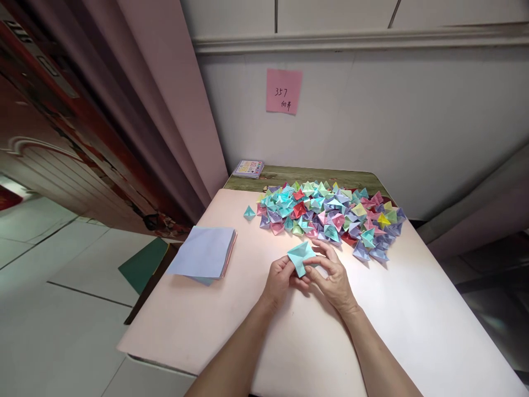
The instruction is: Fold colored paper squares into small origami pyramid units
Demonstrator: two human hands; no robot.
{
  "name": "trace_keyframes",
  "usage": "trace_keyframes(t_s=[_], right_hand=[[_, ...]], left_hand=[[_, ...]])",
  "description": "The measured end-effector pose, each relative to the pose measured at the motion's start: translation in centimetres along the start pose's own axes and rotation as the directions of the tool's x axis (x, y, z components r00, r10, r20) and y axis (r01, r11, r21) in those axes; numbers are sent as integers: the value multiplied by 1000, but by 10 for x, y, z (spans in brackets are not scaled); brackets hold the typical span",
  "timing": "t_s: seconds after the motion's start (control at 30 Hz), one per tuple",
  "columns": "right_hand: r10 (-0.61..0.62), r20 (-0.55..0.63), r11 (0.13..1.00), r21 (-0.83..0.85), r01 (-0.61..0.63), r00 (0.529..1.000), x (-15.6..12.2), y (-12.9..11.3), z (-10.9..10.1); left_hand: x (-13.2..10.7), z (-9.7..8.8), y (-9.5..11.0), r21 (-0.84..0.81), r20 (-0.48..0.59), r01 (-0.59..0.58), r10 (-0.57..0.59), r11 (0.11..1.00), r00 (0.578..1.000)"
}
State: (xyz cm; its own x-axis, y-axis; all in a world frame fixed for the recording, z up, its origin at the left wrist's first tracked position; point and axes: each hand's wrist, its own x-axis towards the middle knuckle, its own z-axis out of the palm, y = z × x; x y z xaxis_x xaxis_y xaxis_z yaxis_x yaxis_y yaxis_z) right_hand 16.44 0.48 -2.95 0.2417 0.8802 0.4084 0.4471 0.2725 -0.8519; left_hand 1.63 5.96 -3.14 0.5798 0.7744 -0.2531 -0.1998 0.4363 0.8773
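A small light-turquoise sheet of origami paper (301,256), creased and partly folded, is held just above the table between both hands. My left hand (281,278) pinches its lower left side, thumb on top and fingers beneath. On the right side, my right hand (332,275) grips the same paper, its thumb and a finger at the lower right edge. Beyond the hands lies a big heap of folded paper boats (322,212) in blue, purple, pink, green, yellow and red. One turquoise paper boat (249,213) stands apart at the heap's left.
A stack of square paper (202,252), lavender on top, lies at the table's left. Small packets (248,169) rest at the back left corner. A pink note (284,91) is stuck to the wall behind. The pale tabletop (413,325) extends to the right.
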Motion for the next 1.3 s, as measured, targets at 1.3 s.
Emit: trace_keyframes(t_s=[1.3], right_hand=[[-30, 20, 998, -59, 31, 999, -2, 1, 3]], left_hand=[[1, 0, -5, -42, 57, -35, 37, 999, 998]])
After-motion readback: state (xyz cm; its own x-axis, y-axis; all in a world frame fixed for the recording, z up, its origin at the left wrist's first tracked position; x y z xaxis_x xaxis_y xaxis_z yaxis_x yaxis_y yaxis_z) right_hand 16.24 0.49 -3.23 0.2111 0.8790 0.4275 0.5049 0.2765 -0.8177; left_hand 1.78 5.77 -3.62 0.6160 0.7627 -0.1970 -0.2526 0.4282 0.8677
